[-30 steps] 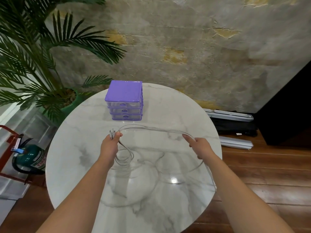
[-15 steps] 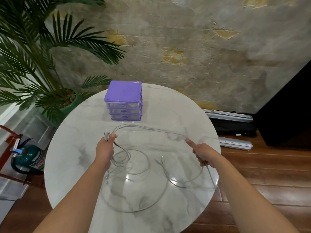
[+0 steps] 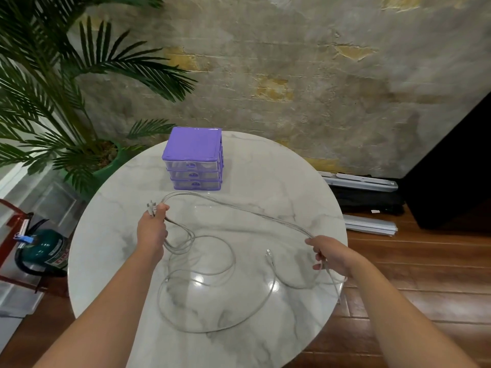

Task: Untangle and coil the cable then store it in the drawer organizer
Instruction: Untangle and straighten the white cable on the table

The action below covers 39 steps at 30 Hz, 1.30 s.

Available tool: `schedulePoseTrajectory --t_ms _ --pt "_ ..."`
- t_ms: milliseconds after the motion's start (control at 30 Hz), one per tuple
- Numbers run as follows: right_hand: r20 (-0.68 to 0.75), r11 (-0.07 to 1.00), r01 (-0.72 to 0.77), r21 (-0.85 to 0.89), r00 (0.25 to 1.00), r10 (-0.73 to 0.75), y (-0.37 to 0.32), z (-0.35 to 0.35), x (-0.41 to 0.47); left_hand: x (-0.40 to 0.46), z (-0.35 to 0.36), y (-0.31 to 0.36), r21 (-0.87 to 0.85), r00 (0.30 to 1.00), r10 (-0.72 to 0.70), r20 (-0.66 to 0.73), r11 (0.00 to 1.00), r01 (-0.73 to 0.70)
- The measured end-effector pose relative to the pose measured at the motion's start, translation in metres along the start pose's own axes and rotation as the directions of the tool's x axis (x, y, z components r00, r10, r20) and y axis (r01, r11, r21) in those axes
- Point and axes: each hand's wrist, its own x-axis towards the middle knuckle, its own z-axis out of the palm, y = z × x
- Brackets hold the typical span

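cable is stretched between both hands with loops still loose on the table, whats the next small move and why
Probably bring the right hand back toward the left hand and lay that span into the left grip as one loop. The left hand already holds the cable near its plugs, a free connector lies on the table, and the organizer's drawers look closed, so coiling comes first.

One round marble surface carries one purple drawer organizer with three drawers. One grey cable lies in several loops. Two hands are in view: left hand and right hand. One potted palm and one fire extinguisher stand on the floor.
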Motion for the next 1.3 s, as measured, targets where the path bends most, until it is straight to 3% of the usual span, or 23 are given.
schedulePoseTrajectory --t_ms 133,200,433,633,933,1067,1300 --pt "-0.046 0.945 0.113 0.305 0.993 -0.105 -0.008 -0.001 0.002 -0.007 0.009 -0.001 -0.026 0.999 -0.01 0.033 1.0 0.01" --pt "-0.005 0.923 0.12 0.365 0.992 -0.127 -0.014 -0.007 -0.004 -0.01 0.011 -0.001 -0.04 0.999 -0.013 0.04 0.999 0.015" --pt "-0.092 0.984 0.13 -0.12 0.986 -0.141 -0.013 -0.039 0.0 -0.007 0.011 0.002 -0.034 1.0 0.009 0.026 0.999 -0.008" --pt "-0.16 0.784 0.056 -0.619 0.967 -0.196 0.003 -0.067 0.02 -0.012 0.023 -0.003 0.016 0.997 0.027 0.073 0.999 -0.029" --pt "-0.326 0.73 0.005 -0.684 0.893 -0.312 0.022 -0.071 0.036 -0.03 0.037 -0.007 0.106 0.978 0.073 0.197 0.99 -0.096" --pt "-0.355 0.706 0.047 -0.707 0.839 -0.412 0.026 -0.063 0.036 -0.034 0.038 -0.006 0.115 0.975 0.087 0.206 0.987 -0.112" --pt "-0.258 0.686 0.067 -0.724 0.897 -0.36 0.031 -0.056 0.028 -0.035 0.036 -0.003 0.066 0.98 0.065 0.191 0.995 -0.078"
